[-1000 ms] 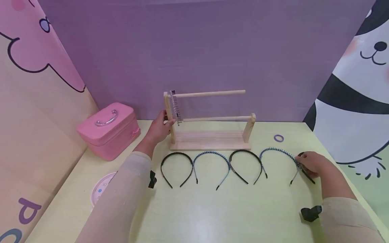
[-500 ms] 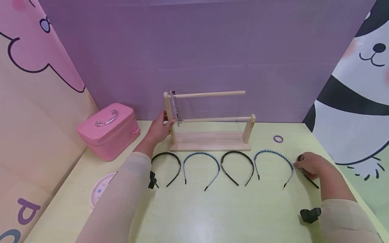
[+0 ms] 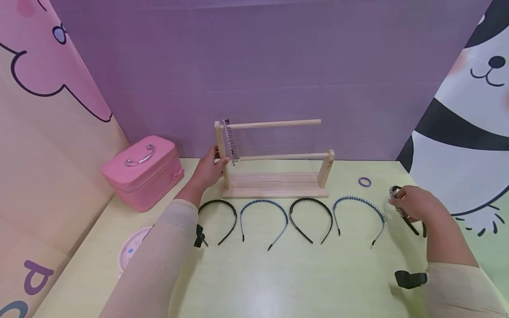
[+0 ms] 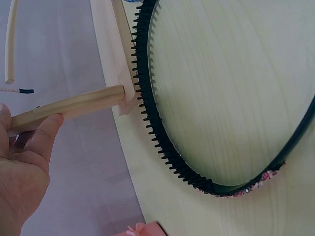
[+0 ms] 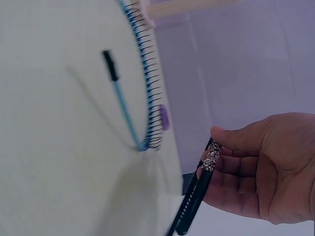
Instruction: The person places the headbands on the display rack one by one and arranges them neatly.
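Observation:
My right hand holds a black headband with a sparkly patch, pinched between thumb and fingers above the table's right side; its ends point downward. My left hand grips the left upright of a wooden rack. On the rack's rods, close to that upright, hangs a toothed headband. In front of the rack lies a row: a black headband partly behind my left sleeve, a blue headband, another black headband and another blue headband.
A pink case with a silver handle stands left of the rack. A purple ring lies at the back right. Part of a round pinkish object shows beside my left sleeve. A purple backdrop rises behind the table.
The row of headbands has shifted left. My right hand has lifted the rightmost black headband and moved it right, apart from the blue one. My left hand stays on the upright.

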### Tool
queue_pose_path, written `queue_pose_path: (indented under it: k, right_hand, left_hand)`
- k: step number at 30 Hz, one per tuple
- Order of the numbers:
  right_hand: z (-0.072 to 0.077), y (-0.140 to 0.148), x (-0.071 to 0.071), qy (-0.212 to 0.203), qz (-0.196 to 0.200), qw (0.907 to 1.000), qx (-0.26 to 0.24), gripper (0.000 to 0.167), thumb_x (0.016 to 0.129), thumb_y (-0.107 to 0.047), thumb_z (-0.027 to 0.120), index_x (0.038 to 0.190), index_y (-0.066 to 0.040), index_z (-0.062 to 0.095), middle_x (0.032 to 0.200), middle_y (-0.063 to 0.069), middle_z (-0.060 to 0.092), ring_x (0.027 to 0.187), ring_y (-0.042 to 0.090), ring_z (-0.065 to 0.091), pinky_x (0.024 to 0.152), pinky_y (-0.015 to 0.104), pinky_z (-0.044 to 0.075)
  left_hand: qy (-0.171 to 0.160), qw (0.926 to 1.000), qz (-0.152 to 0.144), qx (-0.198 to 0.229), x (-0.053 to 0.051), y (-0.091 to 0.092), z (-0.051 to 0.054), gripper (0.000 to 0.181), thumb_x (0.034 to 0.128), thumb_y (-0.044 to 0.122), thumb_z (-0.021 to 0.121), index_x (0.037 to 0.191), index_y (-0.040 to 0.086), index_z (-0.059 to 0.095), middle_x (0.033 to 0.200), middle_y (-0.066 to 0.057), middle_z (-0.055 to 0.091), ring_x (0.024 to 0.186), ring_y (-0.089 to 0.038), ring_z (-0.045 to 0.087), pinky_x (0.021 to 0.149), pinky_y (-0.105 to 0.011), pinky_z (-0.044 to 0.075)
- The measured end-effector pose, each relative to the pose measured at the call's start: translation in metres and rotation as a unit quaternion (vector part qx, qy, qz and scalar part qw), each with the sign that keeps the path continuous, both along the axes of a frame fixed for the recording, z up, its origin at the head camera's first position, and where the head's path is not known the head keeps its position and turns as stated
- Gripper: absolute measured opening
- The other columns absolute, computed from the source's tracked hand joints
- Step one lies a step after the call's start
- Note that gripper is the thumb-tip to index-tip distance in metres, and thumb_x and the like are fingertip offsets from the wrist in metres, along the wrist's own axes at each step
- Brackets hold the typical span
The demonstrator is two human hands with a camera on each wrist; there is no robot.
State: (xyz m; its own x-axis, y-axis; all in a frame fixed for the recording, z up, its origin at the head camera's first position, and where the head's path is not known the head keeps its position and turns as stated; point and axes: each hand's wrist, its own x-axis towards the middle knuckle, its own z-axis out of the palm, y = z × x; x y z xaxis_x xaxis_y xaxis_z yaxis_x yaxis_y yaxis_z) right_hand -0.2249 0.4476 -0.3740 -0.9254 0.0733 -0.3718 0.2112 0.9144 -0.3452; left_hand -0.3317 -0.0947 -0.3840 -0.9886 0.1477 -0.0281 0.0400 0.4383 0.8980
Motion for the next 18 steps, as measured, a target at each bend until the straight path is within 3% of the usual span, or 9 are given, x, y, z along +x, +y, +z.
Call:
queue_pose_path:
  k: [5, 8, 12, 18]
  right_hand:
    - [0.024, -0.015, 0.005, 0.049, 0.015, 0.9987, -0.006, 0.040, 0.100, -0.024, 0.055, 0.113, 0.013, 0.048, 0.081, 0.013, 0.061, 0.072, 0.023, 0.060, 0.062, 0.035, 0.052]
    - [0.035, -0.025, 0.008, 0.088, 0.020, 0.9957, -0.022, 0.042, 0.100, -0.022, 0.055, 0.119, 0.015, 0.046, 0.089, 0.021, 0.063, 0.076, 0.025, 0.064, 0.066, 0.039, 0.057]
    - [0.043, -0.040, 0.013, 0.127, 0.020, 0.9899, -0.059, 0.042, 0.102, -0.021, 0.052, 0.124, 0.014, 0.044, 0.106, 0.030, 0.062, 0.087, 0.030, 0.067, 0.074, 0.043, 0.060]
    - [0.049, -0.062, 0.016, 0.168, 0.010, 0.9792, -0.114, 0.045, 0.105, -0.027, 0.047, 0.129, 0.010, 0.042, 0.116, 0.029, 0.057, 0.098, 0.034, 0.065, 0.079, 0.040, 0.060]
  left_hand:
    - [0.001, 1.0000, 0.001, -0.003, 0.000, 0.000, 0.001, 0.058, 0.1024, 0.038, 0.048, 0.153, 0.024, 0.023, 0.154, -0.009, 0.038, 0.140, -0.030, 0.041, 0.101, -0.046, 0.048]
    - [-0.003, 1.0000, 0.003, -0.003, 0.000, 0.001, 0.003, 0.058, 0.1024, 0.037, 0.049, 0.153, 0.025, 0.023, 0.154, -0.009, 0.037, 0.140, -0.030, 0.041, 0.102, -0.047, 0.048]
    - [-0.007, 0.9999, 0.004, -0.007, 0.001, 0.002, 0.004, 0.059, 0.1021, 0.038, 0.049, 0.153, 0.026, 0.023, 0.155, -0.008, 0.037, 0.140, -0.031, 0.041, 0.102, -0.046, 0.048]
    - [-0.006, 0.9999, 0.005, -0.010, 0.003, 0.002, 0.004, 0.059, 0.1017, 0.039, 0.048, 0.153, 0.026, 0.023, 0.154, -0.007, 0.037, 0.140, -0.030, 0.041, 0.102, -0.047, 0.048]
